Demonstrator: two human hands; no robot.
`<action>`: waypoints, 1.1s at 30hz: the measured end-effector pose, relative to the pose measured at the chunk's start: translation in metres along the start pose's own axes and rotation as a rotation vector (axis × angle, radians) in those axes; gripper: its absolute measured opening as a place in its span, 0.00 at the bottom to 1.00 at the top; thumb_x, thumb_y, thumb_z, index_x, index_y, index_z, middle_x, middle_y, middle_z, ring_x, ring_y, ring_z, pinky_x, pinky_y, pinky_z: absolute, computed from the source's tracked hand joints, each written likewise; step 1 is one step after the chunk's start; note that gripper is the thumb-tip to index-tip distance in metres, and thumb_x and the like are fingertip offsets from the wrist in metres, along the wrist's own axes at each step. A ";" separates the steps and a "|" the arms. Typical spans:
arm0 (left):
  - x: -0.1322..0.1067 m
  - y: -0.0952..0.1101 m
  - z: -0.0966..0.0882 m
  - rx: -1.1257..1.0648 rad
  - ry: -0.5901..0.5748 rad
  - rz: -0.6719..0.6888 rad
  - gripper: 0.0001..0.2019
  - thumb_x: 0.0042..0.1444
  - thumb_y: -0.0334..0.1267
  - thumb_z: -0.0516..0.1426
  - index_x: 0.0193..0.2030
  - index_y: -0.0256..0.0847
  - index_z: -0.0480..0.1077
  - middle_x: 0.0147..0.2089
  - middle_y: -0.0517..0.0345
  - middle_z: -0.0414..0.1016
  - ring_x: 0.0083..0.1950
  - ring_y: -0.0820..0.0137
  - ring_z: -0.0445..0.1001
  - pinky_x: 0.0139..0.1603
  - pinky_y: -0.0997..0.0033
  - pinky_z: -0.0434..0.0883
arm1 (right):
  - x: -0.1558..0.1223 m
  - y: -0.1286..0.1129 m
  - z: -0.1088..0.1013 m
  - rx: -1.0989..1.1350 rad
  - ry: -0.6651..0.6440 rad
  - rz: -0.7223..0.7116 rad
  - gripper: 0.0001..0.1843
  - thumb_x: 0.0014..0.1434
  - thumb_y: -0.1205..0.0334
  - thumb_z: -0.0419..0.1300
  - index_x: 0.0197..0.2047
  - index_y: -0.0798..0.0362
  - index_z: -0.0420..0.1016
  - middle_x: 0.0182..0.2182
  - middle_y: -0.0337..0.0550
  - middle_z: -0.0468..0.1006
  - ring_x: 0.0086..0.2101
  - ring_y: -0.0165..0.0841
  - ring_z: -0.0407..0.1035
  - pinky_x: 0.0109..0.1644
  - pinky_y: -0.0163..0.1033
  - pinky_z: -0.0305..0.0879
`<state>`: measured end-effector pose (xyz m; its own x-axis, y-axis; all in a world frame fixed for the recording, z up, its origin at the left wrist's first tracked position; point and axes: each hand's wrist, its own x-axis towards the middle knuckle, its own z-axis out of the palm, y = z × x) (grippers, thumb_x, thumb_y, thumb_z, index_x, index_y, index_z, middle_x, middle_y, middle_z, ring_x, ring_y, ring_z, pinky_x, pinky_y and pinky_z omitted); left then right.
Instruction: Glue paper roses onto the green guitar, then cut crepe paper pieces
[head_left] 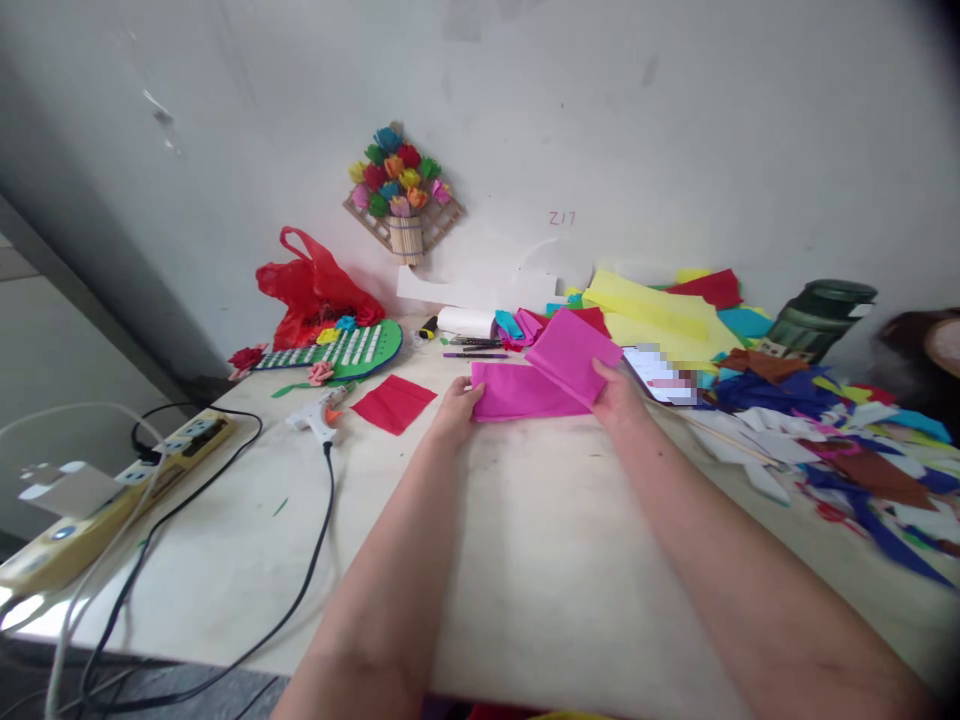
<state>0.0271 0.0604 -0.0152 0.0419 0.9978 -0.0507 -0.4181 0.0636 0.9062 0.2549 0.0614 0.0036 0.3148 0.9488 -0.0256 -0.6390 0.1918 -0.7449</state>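
A sheet of magenta crepe paper [540,385] lies on the pale tabletop [525,540], partly folded, with its right part lifted. My left hand [456,408] presses the paper's left edge, fingers closed on it. My right hand [619,395] grips the raised fold at the right side. Both forearms reach forward from the bottom of the view.
A red paper square [394,403] and a white glue gun [321,415] with a black cord lie left. A power strip [112,490] sits at the left edge. Coloured paper scraps [840,440], a phone [660,375], a dark jar [821,318] and a red bag [315,290] crowd the back.
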 end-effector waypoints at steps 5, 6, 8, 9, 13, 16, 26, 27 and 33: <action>0.000 0.005 -0.001 -0.112 -0.085 -0.055 0.13 0.49 0.24 0.55 0.43 0.36 0.66 0.30 0.55 0.73 0.27 0.73 0.73 0.33 0.72 0.71 | -0.008 0.006 0.013 -0.220 -0.191 0.163 0.09 0.48 0.69 0.60 0.35 0.54 0.72 0.27 0.42 0.79 0.33 0.38 0.75 0.42 0.48 0.71; 0.000 0.006 -0.002 -0.124 -0.084 -0.072 0.13 0.49 0.23 0.54 0.43 0.35 0.66 0.29 0.55 0.74 0.27 0.73 0.73 0.33 0.73 0.71 | -0.008 0.007 0.016 -0.263 -0.221 0.193 0.09 0.47 0.69 0.61 0.35 0.54 0.72 0.26 0.43 0.79 0.32 0.38 0.75 0.42 0.48 0.72; 0.002 0.006 -0.002 -0.144 -0.070 -0.100 0.13 0.49 0.21 0.53 0.42 0.35 0.67 0.29 0.54 0.74 0.27 0.73 0.73 0.33 0.73 0.71 | -0.008 0.011 0.021 -0.326 -0.263 0.235 0.11 0.45 0.69 0.62 0.35 0.55 0.72 0.26 0.43 0.79 0.31 0.38 0.75 0.41 0.47 0.72; 0.003 0.006 -0.003 -0.153 -0.066 -0.109 0.14 0.49 0.20 0.52 0.41 0.35 0.67 0.29 0.54 0.74 0.28 0.72 0.73 0.33 0.73 0.71 | -0.007 0.012 0.024 -0.348 -0.278 0.249 0.11 0.44 0.69 0.63 0.35 0.55 0.73 0.26 0.43 0.79 0.30 0.38 0.75 0.40 0.46 0.72; 0.006 0.006 -0.004 -0.188 -0.088 -0.116 0.13 0.49 0.20 0.51 0.40 0.34 0.68 0.29 0.53 0.74 0.28 0.71 0.74 0.33 0.72 0.71 | -0.003 0.021 0.033 -0.395 -0.274 0.221 0.12 0.43 0.69 0.64 0.34 0.54 0.73 0.25 0.41 0.79 0.30 0.36 0.75 0.38 0.44 0.72; 0.005 0.006 -0.005 -0.216 -0.101 -0.126 0.12 0.48 0.20 0.50 0.38 0.34 0.68 0.27 0.55 0.74 0.26 0.73 0.73 0.32 0.73 0.71 | -0.002 0.031 0.035 -0.440 -0.277 0.162 0.12 0.42 0.66 0.66 0.34 0.53 0.73 0.26 0.41 0.79 0.30 0.36 0.75 0.39 0.43 0.72; 0.007 0.012 -0.003 -0.316 -0.080 -0.242 0.07 0.51 0.30 0.50 0.35 0.33 0.68 0.25 0.53 0.73 0.28 0.68 0.74 0.37 0.67 0.73 | -0.003 0.048 0.026 -0.700 -0.237 0.054 0.15 0.42 0.57 0.66 0.33 0.54 0.74 0.28 0.43 0.79 0.32 0.37 0.74 0.39 0.42 0.71; 0.007 0.012 -0.003 -0.314 -0.078 -0.251 0.07 0.52 0.31 0.50 0.35 0.34 0.68 0.25 0.53 0.72 0.28 0.68 0.74 0.36 0.67 0.73 | -0.003 0.049 0.026 -0.715 -0.238 0.043 0.15 0.42 0.57 0.66 0.33 0.54 0.75 0.28 0.43 0.79 0.32 0.37 0.74 0.39 0.42 0.71; 0.009 0.011 -0.005 -0.297 -0.042 -0.227 0.12 0.57 0.42 0.51 0.36 0.34 0.67 0.25 0.53 0.72 0.27 0.68 0.74 0.34 0.67 0.73 | -0.004 0.053 0.026 -0.678 -0.223 0.024 0.13 0.41 0.58 0.66 0.32 0.53 0.74 0.26 0.42 0.78 0.31 0.37 0.73 0.41 0.44 0.70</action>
<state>0.0182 0.0705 -0.0083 0.1988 0.9565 -0.2136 -0.6388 0.2918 0.7119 0.2017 0.0743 -0.0184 0.1085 0.9934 0.0362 -0.0441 0.0412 -0.9982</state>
